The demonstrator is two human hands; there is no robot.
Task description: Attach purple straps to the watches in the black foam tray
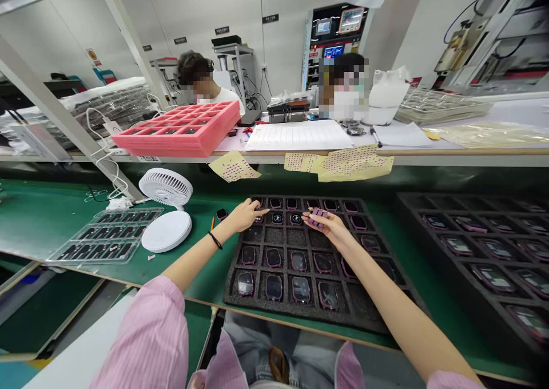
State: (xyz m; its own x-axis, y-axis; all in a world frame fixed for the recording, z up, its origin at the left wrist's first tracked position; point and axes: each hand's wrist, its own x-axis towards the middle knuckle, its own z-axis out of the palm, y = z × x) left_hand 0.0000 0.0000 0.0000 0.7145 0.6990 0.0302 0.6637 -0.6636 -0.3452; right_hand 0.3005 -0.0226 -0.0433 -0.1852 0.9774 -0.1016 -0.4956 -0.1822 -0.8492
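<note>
left hand: the person's left hand is over the far left corner of the tray, fingers partly spread, the forefinger stretched across a watch in the second row from the back; whether it grips anything, i cannot tell.
right hand: the right hand is closed on a small cluster of purple blocks, pinched between thumb and fingers above the second row.
foam tray: the black foam tray lies on the green mat in front of the person, divided into a grid of compartments.
watches: purple-framed watches lie face up in many of its compartments; two lit watches sit side by side between the hands.
right side: a second foam tray stands there, also bearing purple-framed watches.
left side: a white desk fan stands near a clear plastic tray of dark parts; a loose watch lies just beside the left forearm.
shelf: a pink foam tray, paper sheets and a marker pen rest on it; yellow sticker sheets hang at its edge.
beyond: two co-workers, one in white.
</note>
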